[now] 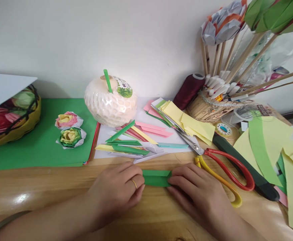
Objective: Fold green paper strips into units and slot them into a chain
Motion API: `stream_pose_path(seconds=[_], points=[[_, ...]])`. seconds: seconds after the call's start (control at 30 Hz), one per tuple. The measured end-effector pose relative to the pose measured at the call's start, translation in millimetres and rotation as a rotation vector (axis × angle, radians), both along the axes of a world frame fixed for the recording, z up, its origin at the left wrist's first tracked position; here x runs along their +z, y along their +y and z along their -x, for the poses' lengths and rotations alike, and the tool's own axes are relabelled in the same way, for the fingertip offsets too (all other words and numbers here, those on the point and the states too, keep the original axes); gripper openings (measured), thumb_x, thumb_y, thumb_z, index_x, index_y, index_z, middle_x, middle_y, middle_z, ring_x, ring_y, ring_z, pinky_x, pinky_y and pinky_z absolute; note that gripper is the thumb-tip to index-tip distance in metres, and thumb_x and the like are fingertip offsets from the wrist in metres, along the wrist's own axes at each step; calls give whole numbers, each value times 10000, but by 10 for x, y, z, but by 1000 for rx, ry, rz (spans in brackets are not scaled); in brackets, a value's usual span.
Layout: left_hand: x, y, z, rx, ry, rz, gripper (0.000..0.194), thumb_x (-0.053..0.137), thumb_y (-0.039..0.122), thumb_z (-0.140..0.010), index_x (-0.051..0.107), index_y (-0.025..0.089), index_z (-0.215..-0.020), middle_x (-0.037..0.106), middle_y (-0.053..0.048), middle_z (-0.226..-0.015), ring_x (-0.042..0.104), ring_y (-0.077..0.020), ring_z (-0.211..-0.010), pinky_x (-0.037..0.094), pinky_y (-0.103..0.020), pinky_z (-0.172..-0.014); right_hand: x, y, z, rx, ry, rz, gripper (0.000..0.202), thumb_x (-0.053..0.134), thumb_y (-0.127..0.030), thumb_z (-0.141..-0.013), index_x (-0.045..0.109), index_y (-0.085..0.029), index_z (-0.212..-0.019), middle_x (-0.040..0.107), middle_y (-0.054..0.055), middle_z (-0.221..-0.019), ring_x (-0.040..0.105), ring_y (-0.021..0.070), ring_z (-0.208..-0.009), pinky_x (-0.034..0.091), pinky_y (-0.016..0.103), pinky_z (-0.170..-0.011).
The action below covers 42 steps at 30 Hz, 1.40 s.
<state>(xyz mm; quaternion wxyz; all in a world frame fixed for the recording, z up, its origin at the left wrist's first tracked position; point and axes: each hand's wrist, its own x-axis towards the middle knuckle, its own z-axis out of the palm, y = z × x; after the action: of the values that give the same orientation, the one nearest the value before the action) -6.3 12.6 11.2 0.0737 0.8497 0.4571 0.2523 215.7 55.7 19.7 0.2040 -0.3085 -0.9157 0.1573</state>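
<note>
A green paper strip [157,179], with a fold along its far edge, lies on the wooden table between my hands. My left hand [126,185], with a ring on one finger, is closed on the strip's left end. At the right end, my right hand [194,189] pinches the paper with bent fingers. Both ends of the strip are hidden under the fingers. Just beyond them, several folded paper strips [130,149] in green, pink, yellow and white are piled on a white sheet [98,140].
Scissors [198,149] with red and yellow handles lie right of my right hand, near a dark green cutter [247,170] and paper scraps [262,140]. A white coconut [111,103], two paper flowers [69,129], a maroon thread spool [189,90] and a stick-filled basket [204,107] stand behind.
</note>
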Motion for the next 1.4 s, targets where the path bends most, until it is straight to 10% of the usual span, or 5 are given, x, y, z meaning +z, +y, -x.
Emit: stream_pose_path(seconds=[0.4, 1.4], points=[[4, -31, 19, 39, -173, 243, 144, 481, 130, -858, 578, 162, -757, 577, -23, -785, 512, -155, -736, 435, -284, -656, -1, -52, 73, -147, 39, 124, 146, 493, -183, -864, 582, -199, -749, 591, 29, -753, 538, 159, -696, 417, 278, -603], [-6, 9, -119, 251, 208, 147, 139, 430, 129, -799, 510, 163, -690, 502, -53, -770, 497, -196, -701, 482, -331, -574, -28, -83, 149, -196, -20, 26, 158, 443, -182, -851, 511, -197, -710, 534, 18, -688, 497, 155, -628, 358, 275, -565]])
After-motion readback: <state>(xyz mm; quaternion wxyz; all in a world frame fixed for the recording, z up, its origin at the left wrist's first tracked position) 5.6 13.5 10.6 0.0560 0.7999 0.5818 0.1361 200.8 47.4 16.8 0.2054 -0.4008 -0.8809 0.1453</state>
